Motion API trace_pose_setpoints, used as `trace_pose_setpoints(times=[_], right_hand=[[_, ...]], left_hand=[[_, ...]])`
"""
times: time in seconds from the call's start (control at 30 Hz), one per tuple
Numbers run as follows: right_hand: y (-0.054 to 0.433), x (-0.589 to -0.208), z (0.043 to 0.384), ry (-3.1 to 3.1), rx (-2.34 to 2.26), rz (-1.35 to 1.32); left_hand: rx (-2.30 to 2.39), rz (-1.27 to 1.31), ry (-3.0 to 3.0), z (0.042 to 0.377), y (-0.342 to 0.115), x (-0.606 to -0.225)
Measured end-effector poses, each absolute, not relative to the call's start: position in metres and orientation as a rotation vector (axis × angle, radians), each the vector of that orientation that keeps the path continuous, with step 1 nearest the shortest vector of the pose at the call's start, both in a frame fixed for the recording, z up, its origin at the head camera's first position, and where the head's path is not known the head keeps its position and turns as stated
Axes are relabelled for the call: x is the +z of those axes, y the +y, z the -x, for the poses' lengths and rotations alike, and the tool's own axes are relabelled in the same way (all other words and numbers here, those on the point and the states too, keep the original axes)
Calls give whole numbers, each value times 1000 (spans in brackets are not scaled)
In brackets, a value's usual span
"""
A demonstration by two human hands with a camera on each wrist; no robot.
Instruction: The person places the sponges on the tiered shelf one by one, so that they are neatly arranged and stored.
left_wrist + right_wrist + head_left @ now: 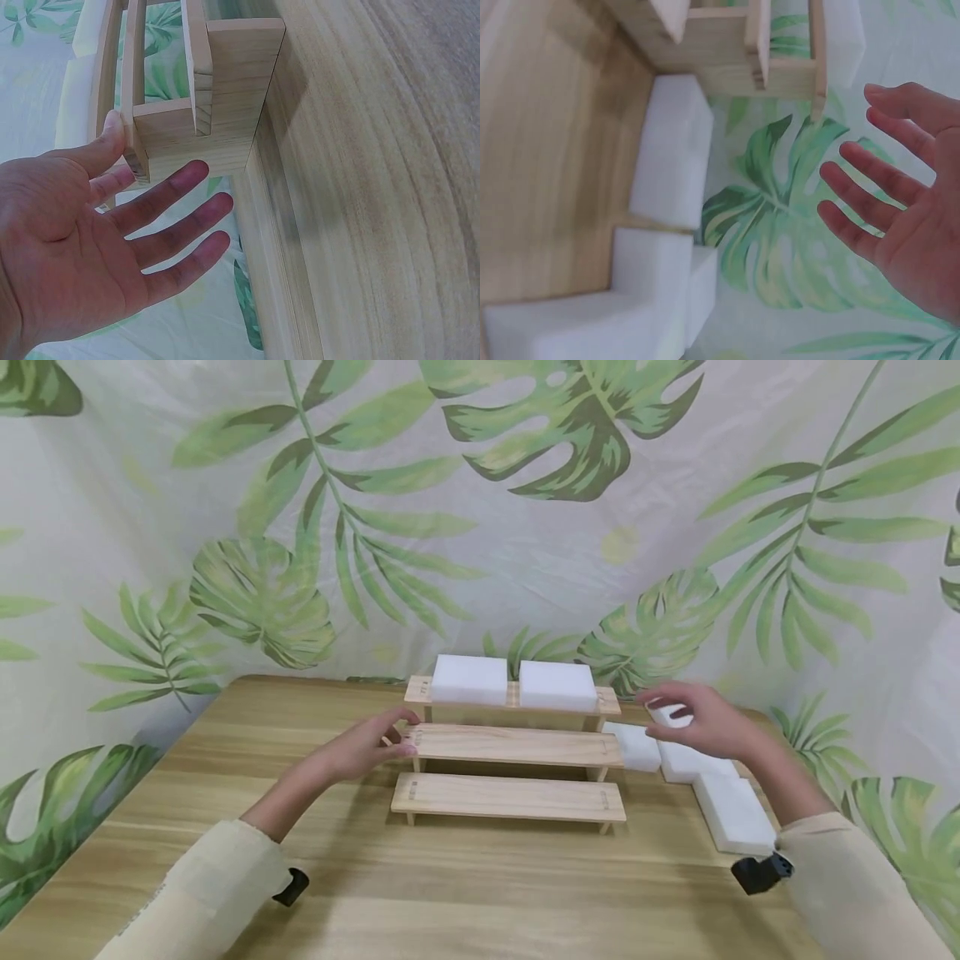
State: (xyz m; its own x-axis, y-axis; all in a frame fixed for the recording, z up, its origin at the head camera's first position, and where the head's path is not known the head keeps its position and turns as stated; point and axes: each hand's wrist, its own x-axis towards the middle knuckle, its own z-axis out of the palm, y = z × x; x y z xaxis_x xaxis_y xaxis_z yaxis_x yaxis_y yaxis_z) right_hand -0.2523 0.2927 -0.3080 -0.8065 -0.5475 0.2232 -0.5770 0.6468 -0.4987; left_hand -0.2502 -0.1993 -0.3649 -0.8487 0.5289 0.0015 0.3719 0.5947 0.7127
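A three-tier wooden step stand [513, 745] stands on the table. My left hand [371, 745] pinches the left end of its middle tier between thumb and index finger. In the left wrist view, the other fingers [191, 214] spread out beside the stand's side panel. Two white foam-like blocks [469, 680] lie side by side on the top tier. My right hand [697, 722] hovers off the stand's right side, its fingers [885, 176] loosely bent and holding nothing. Several white blocks [735, 814] lie below and around it on the table.
The wood-grain table [300, 827] extends around the stand. A leaf-patterned cloth [375, 527] hangs right behind the table's back edge. In the right wrist view, one white block [671, 150] lies close to the stand's side.
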Motion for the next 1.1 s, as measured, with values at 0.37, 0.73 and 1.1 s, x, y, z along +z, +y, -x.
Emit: trace_pose_setpoints(times=[0.37,0.73,1.1], right_hand=[[341,-338,224,-2868,817,-772],[382,-364,195,-2890,774,-535],[401,-379,180,-3047,698,-310]], left_hand=[[1085,-753,2614,250,-199,-369],[1081,-758,2615,249,-198,-365],[1094,-745,2608,249,-199,-367]])
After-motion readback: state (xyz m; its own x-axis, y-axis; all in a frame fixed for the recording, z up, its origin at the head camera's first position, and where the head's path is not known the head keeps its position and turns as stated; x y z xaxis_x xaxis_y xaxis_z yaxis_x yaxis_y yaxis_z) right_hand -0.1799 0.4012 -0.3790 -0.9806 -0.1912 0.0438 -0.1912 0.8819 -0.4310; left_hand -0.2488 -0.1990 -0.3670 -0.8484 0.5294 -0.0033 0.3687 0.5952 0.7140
